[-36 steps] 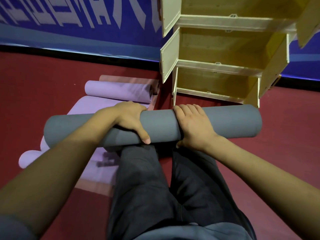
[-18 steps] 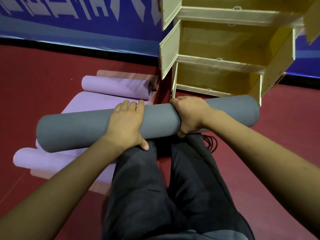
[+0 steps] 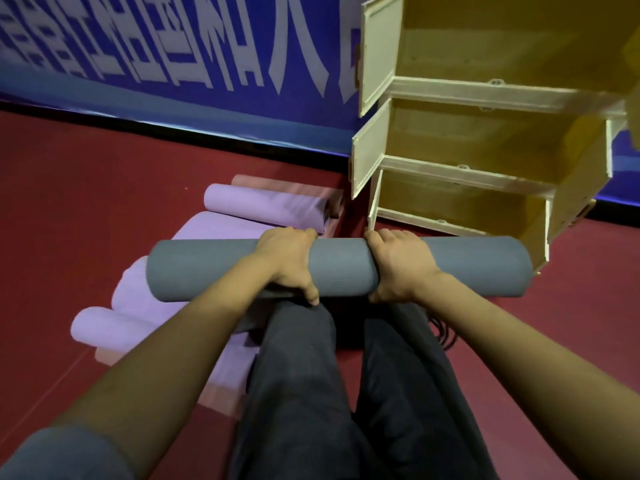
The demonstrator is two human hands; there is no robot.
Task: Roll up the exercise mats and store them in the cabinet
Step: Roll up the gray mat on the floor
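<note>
I saw my left hand [image 3: 289, 263] and right hand [image 3: 401, 268] both gripping the rolled grey foam mat [image 3: 341, 268] before the open wooden cabinet [image 3: 460, 174].

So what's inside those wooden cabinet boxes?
The three open compartments of the cabinet look empty: only bare yellow wood shows. The gray mat, gripped by the left hand and right hand, covers the lowest compartment's front corner.

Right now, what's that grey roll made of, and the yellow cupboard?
The grey rolled mat looks like soft matte foam or rubber: fine ribbed texture, no shine. The cabinet looks like pale painted wood or board: flat stiff panels with framed doors. Neither can be told for sure.
</note>
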